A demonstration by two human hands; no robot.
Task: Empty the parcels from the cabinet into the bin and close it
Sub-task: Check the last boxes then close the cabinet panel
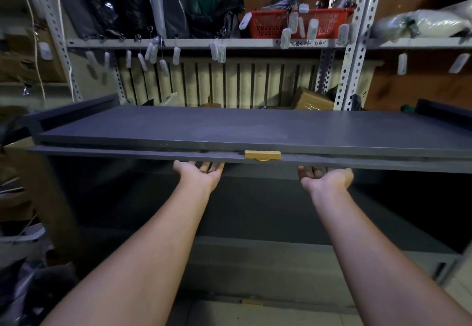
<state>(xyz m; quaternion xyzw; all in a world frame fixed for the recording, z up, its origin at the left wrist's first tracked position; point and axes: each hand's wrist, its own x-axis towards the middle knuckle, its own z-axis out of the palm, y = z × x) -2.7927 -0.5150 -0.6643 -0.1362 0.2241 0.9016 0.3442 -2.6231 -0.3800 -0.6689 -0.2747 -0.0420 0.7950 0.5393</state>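
A large dark grey lid (178,126) with a yellow latch (262,155) on its front edge lies nearly level across the middle of the view. My left hand (201,172) and my right hand (327,176) are palm-up under that front edge, one on each side of the latch, holding the lid up. Their fingertips are hidden beneath the lid. Below it the grey bin (255,261) gapes dark, and I cannot make out its contents. A second yellow catch (251,302) sits on the bin's lower front.
Behind the lid stands a metal rack (357,44) with black bagged parcels (115,6), a red basket (301,23), a white sack (421,23) and hanging tags. A cardboard box (311,99) lies lower down. Bags (25,287) pile at the lower left.
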